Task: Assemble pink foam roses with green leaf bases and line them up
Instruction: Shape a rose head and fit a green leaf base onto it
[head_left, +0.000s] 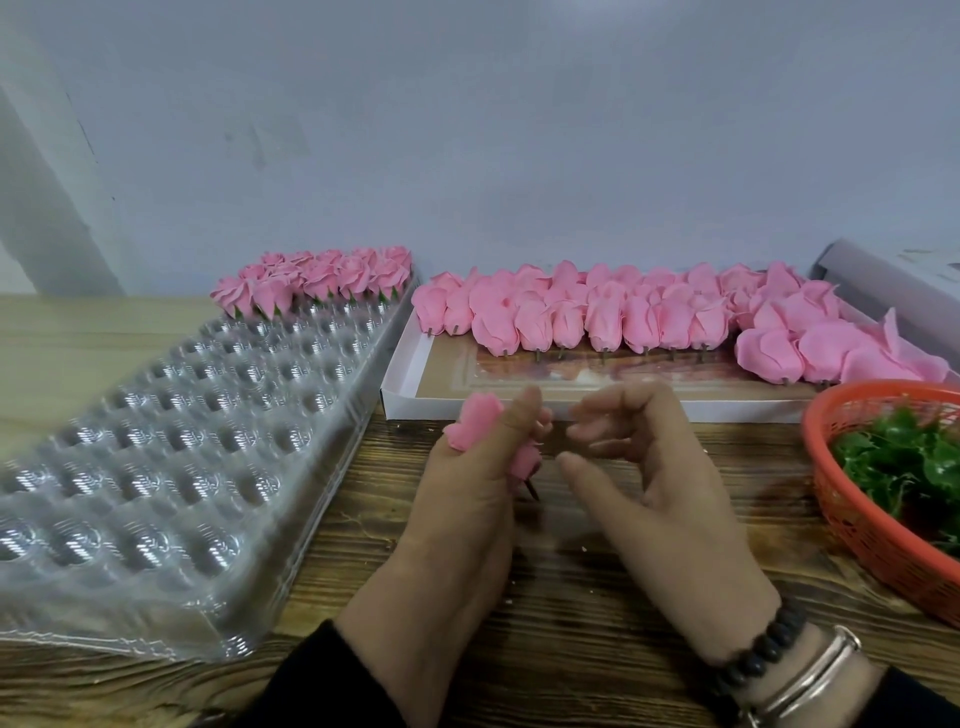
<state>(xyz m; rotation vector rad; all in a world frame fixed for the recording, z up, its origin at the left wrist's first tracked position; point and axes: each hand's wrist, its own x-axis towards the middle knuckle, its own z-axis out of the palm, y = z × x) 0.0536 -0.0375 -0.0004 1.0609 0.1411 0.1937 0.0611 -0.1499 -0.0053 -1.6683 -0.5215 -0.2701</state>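
My left hand (467, 499) is shut on a pink foam rose (475, 427), whose short dark stem pokes out below my fingers. My right hand (639, 467) hovers just right of it, fingers curled and apart, holding nothing that I can see. Several bare pink roses (623, 312) lie in rows in a shallow white box (400, 374) behind my hands. Finished roses with green leaf bases (322, 280) stand lined up at the far end of a clear plastic cavity tray (171, 447) on the left. Green leaf bases (904, 462) fill an orange basket (852, 525) at the right.
All of this rests on a wooden table (571, 597) against a pale wall. A grey-white box (883, 280) sits at the far right behind the roses. My right wrist wears a dark bead bracelet and metal bangles (795, 660).
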